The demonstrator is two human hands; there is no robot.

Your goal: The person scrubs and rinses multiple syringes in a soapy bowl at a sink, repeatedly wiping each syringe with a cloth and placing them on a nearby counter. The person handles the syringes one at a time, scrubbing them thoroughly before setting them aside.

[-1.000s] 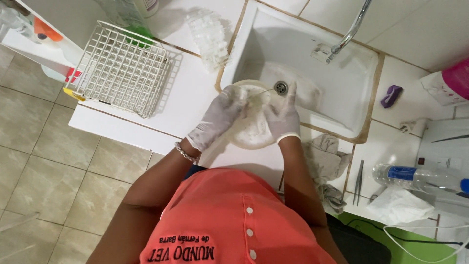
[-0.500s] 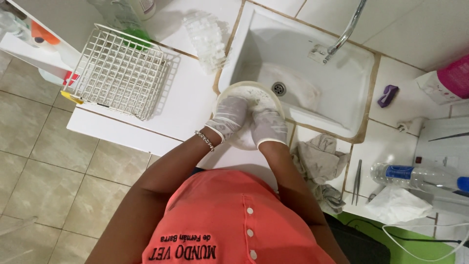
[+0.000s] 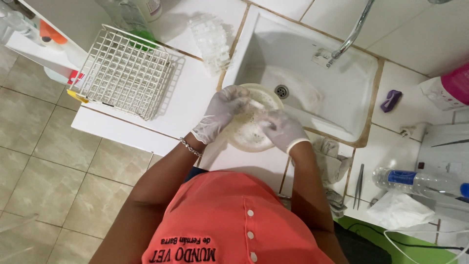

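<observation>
Round pale bowl held over near edge of sink, tilted toward body. Left hand, gloved, curled around far-left rim, fingers closed on it. Right hand, gloved, pressed flat inside bowl at right, fingers bent; anything under them cannot be told. Both hands touching bowl, equally near.

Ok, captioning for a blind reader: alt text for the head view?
Two white-gloved hands, left hand and right hand, hold a round pale dish at the edge of a white sink; a wire rack stands to the left.
</observation>
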